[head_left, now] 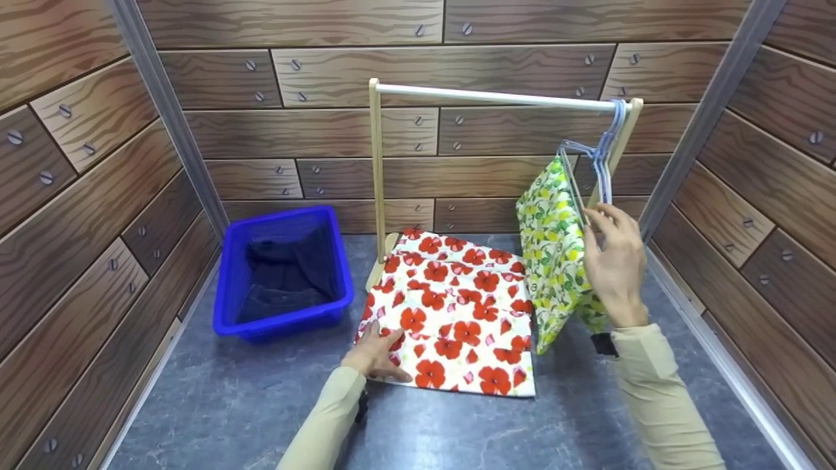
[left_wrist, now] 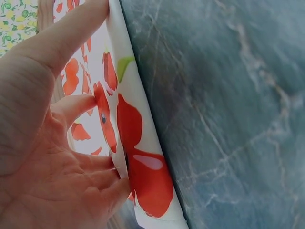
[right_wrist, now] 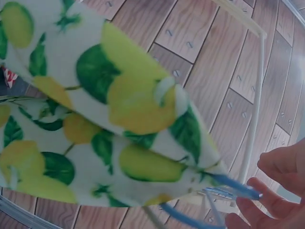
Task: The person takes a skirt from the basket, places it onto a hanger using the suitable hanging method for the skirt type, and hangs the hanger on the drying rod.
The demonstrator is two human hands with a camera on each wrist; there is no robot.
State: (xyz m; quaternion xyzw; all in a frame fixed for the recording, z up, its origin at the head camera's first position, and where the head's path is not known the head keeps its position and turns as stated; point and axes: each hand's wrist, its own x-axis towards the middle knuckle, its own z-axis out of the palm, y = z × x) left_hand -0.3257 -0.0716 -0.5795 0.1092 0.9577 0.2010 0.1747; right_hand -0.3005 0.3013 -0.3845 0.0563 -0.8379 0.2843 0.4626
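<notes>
A white cloth with red flowers (head_left: 450, 326) lies flat on the grey surface beneath a hanging rack. Its lower left edge meets my left hand (head_left: 375, 356), whose fingers and thumb are spread over it; the left wrist view shows the fingertips along the cloth's fold. A lemon-print cloth (head_left: 555, 254) hangs from a blue hanger (head_left: 584, 150) at the right end of the rack. Beside that hanger's near end is my right hand (head_left: 614, 254), its fingers loosely bent. In the right wrist view the hanger's blue tip (right_wrist: 248, 189) overlaps the fingers, with the thumb apart.
The rack has a white rail (head_left: 490, 96) on wooden posts (head_left: 377, 176). More blue hangers (head_left: 604, 176) bunch at its right end. A blue basket (head_left: 225, 287) with dark clothes (head_left: 287, 274) stands on the left. Wood-patterned walls (head_left: 313, 130) enclose three sides.
</notes>
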